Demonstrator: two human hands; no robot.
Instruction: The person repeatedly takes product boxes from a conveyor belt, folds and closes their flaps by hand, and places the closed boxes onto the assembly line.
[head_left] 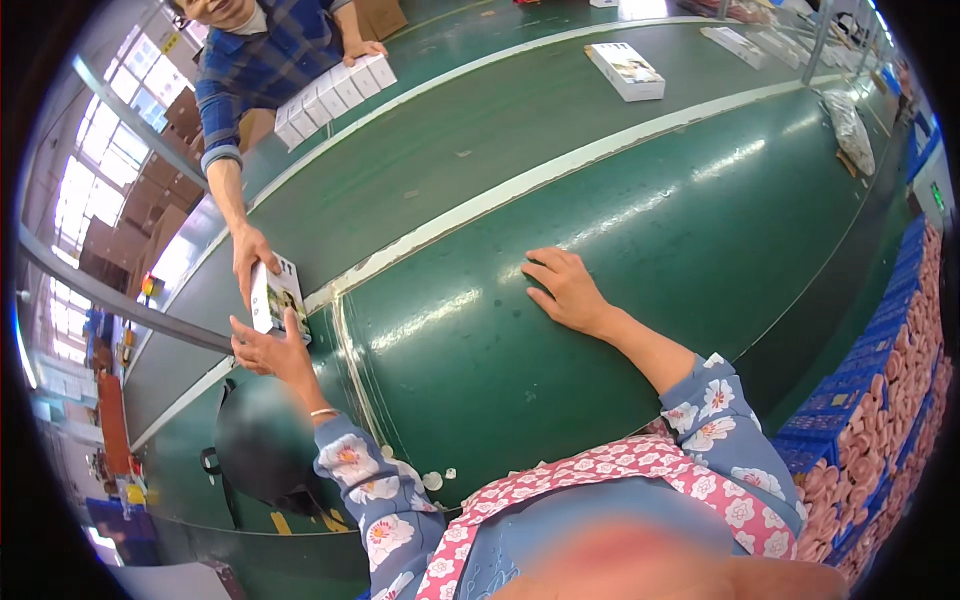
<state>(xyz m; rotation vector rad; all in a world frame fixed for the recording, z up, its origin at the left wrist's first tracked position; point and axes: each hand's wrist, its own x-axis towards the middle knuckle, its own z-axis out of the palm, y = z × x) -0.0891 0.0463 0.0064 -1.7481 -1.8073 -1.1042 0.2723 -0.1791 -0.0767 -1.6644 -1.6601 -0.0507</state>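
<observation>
A white printed carton box lies at the left, by the pale edge strip of the conveyor. My left hand has the box's near end between thumb and fingers. A co-worker's hand is on the far end of the same box. To the right, my right hand rests on the green tabletop, palm down, fingers apart and slightly bent, holding nothing.
The co-worker stands across the conveyor, other hand on a row of white boxes. Another white box lies on the belt. A dark rounded thing, blurred, sits left of my forearm. Blue crates of pinkish pieces stand right.
</observation>
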